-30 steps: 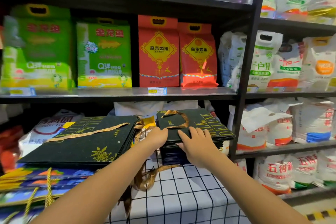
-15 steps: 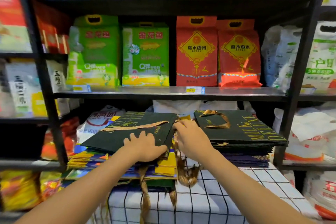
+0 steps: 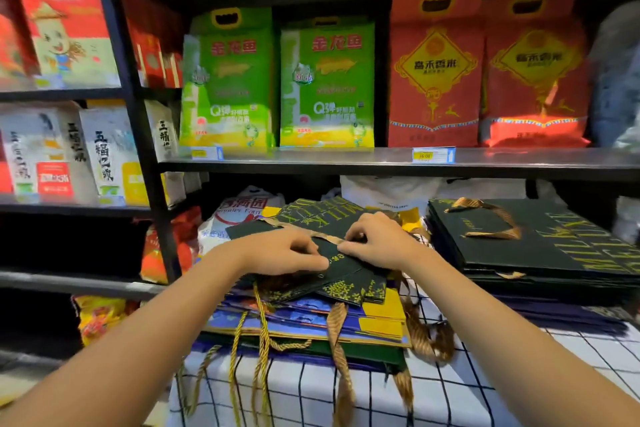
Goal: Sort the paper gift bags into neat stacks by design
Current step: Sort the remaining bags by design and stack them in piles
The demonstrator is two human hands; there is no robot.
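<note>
Currently both hands on top dark green bag [image 3: 341, 255] of mixed pile, likely separating it to move onto matching sorted stack [image 3: 540, 246] at right. Left hand [image 3: 287, 251] fingers curled, pinching bag's near edge; right hand [image 3: 375, 241] fingers bent, pinching ribbon handle [image 3: 327, 237] and bag top. Both forearms reach forward, wrists low over pile. Blue-and-yellow bags [image 3: 311, 319] lie underneath, unsorted, on checked tablecloth [image 3: 450, 392]. Rice packs on shelf [image 3: 381, 161] above.
</note>
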